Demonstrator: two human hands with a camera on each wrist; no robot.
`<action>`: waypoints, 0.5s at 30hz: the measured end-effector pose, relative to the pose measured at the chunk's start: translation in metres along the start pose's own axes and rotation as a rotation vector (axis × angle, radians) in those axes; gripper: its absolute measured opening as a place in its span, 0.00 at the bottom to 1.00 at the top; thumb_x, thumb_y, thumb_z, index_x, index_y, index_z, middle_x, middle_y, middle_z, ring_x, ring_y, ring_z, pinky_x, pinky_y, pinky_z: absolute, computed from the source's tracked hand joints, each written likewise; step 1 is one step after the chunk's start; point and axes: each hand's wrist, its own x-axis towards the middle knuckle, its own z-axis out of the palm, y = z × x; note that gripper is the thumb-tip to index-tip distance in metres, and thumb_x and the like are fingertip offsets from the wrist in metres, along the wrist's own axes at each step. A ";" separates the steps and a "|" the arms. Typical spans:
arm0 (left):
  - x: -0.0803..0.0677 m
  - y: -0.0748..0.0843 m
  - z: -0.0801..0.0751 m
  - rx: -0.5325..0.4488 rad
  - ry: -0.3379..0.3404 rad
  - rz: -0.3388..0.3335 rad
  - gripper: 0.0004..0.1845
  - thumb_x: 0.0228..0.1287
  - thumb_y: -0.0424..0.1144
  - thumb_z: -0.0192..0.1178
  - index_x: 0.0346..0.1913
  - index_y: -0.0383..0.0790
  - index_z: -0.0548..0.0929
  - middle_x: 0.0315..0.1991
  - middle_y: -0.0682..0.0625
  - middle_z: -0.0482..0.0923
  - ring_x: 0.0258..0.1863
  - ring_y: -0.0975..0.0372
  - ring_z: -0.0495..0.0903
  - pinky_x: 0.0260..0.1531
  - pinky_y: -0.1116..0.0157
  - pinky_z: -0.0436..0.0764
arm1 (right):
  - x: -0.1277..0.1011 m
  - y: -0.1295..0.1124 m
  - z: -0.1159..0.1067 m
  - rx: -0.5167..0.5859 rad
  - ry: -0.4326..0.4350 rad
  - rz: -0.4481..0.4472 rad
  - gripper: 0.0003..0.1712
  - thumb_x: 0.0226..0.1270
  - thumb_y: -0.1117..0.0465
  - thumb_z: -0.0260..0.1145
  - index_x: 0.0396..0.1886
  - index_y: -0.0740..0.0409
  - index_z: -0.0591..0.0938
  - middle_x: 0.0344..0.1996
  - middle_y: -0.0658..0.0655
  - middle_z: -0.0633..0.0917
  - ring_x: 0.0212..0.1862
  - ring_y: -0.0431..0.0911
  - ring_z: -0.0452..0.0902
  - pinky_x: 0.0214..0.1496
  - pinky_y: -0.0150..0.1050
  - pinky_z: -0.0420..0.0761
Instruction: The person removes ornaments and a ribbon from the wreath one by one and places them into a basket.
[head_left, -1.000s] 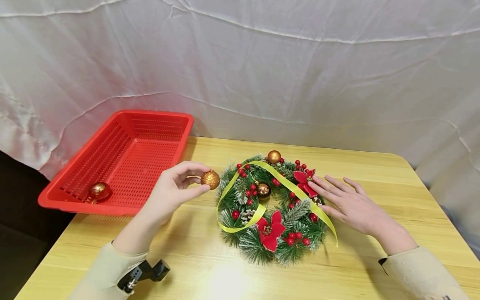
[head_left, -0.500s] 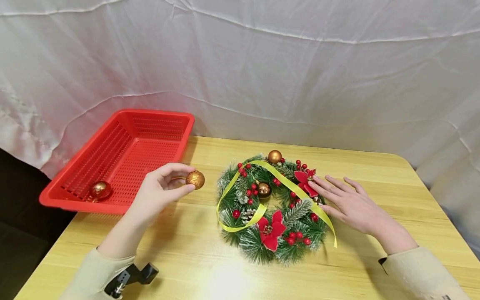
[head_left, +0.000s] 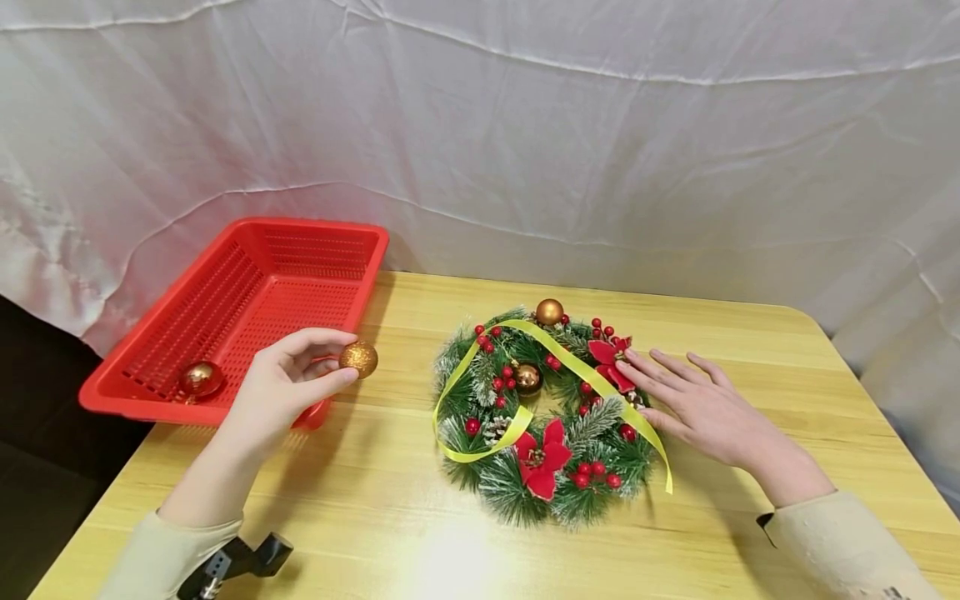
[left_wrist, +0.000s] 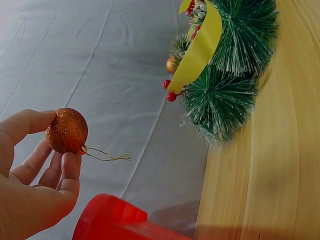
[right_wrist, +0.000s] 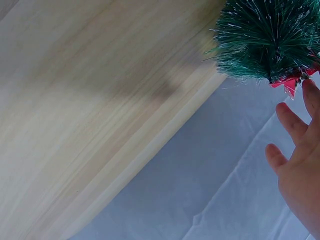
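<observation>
While a glitter bauble (head_left: 360, 359) is pinched centre-left by the left hand (head_left: 272, 387), the Christmas wreath (head_left: 591, 429) is touched by the splayed right hand (head_left: 703, 412).

The place looked like a small curtained-off recording booth: creased, pale satin drapery (head_left: 480, 158) hung close behind a wood-grain tabletop (head_left: 397, 483), and a black wrist camera (head_left: 240, 560) sat at a beige left sleeve (head_left: 153, 562). The surrounding building could not be told.

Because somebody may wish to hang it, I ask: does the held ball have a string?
Yes, the left wrist view shows a thin string attached to the ball.
</observation>
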 end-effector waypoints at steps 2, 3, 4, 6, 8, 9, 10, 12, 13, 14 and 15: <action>-0.001 0.001 -0.002 -0.006 0.006 0.004 0.19 0.54 0.21 0.66 0.51 0.27 0.79 0.42 0.48 0.81 0.41 0.60 0.77 0.43 0.72 0.78 | 0.000 0.000 0.000 0.000 0.000 0.001 0.36 0.72 0.42 0.53 0.76 0.37 0.53 0.74 0.46 0.55 0.74 0.49 0.46 0.73 0.49 0.34; -0.001 0.001 -0.003 -0.007 0.009 0.007 0.19 0.54 0.21 0.66 0.51 0.27 0.79 0.42 0.48 0.81 0.41 0.60 0.77 0.43 0.72 0.78 | 0.000 0.000 0.000 0.000 0.000 0.002 0.36 0.72 0.42 0.52 0.76 0.37 0.53 0.74 0.46 0.55 0.74 0.50 0.46 0.73 0.49 0.34; -0.002 0.002 -0.004 -0.008 0.012 0.009 0.19 0.54 0.21 0.65 0.51 0.27 0.79 0.42 0.48 0.81 0.41 0.60 0.77 0.43 0.72 0.78 | 0.000 0.000 0.000 0.000 0.000 0.002 0.36 0.72 0.42 0.52 0.76 0.38 0.53 0.74 0.46 0.55 0.74 0.50 0.47 0.73 0.49 0.34; -0.003 0.002 -0.007 -0.002 0.021 0.012 0.19 0.54 0.21 0.65 0.51 0.28 0.79 0.42 0.49 0.80 0.41 0.61 0.77 0.43 0.72 0.78 | 0.000 0.000 0.000 0.000 -0.002 0.003 0.36 0.72 0.42 0.52 0.76 0.38 0.53 0.74 0.46 0.54 0.74 0.50 0.47 0.73 0.48 0.33; -0.004 0.003 -0.010 0.006 0.030 0.012 0.19 0.54 0.21 0.65 0.52 0.28 0.79 0.42 0.49 0.80 0.42 0.61 0.77 0.44 0.72 0.78 | 0.000 0.000 0.000 0.002 -0.003 0.005 0.36 0.72 0.42 0.52 0.76 0.38 0.53 0.74 0.46 0.54 0.73 0.51 0.48 0.73 0.48 0.33; -0.004 0.003 -0.012 0.012 0.037 0.012 0.20 0.55 0.21 0.65 0.52 0.29 0.79 0.43 0.49 0.80 0.42 0.61 0.77 0.44 0.73 0.78 | -0.001 0.000 0.000 0.003 -0.003 0.005 0.36 0.72 0.42 0.52 0.76 0.38 0.53 0.74 0.46 0.54 0.73 0.52 0.48 0.73 0.48 0.33; -0.005 0.003 -0.013 0.018 0.044 0.013 0.20 0.55 0.21 0.65 0.52 0.29 0.79 0.42 0.50 0.81 0.41 0.61 0.77 0.44 0.73 0.78 | -0.001 0.000 0.000 0.004 -0.004 0.005 0.36 0.72 0.42 0.52 0.76 0.38 0.53 0.74 0.46 0.54 0.73 0.52 0.48 0.73 0.48 0.33; -0.005 0.003 -0.016 0.019 0.056 0.016 0.20 0.54 0.21 0.65 0.52 0.29 0.79 0.42 0.50 0.81 0.41 0.61 0.77 0.43 0.73 0.78 | -0.001 0.000 0.000 0.007 -0.003 0.006 0.36 0.72 0.42 0.52 0.76 0.37 0.53 0.74 0.45 0.54 0.73 0.52 0.48 0.73 0.48 0.33; -0.005 0.003 -0.017 0.019 0.061 0.017 0.20 0.54 0.21 0.65 0.52 0.29 0.79 0.42 0.50 0.81 0.41 0.61 0.77 0.43 0.73 0.78 | -0.001 0.000 0.001 0.006 -0.002 0.006 0.36 0.72 0.42 0.52 0.76 0.37 0.53 0.74 0.45 0.54 0.73 0.52 0.48 0.73 0.48 0.33; -0.005 0.003 -0.019 0.018 0.065 0.021 0.20 0.54 0.20 0.65 0.52 0.29 0.79 0.42 0.50 0.81 0.41 0.62 0.77 0.43 0.73 0.78 | -0.001 0.000 0.001 0.006 -0.002 0.005 0.36 0.72 0.42 0.52 0.76 0.37 0.53 0.74 0.45 0.54 0.73 0.51 0.48 0.73 0.48 0.33; -0.005 0.002 -0.020 0.014 0.067 0.025 0.20 0.54 0.20 0.65 0.52 0.28 0.79 0.41 0.50 0.81 0.41 0.62 0.78 0.43 0.73 0.78 | -0.001 0.000 0.001 0.006 -0.001 0.005 0.36 0.72 0.42 0.52 0.76 0.37 0.53 0.74 0.45 0.54 0.73 0.51 0.48 0.73 0.48 0.33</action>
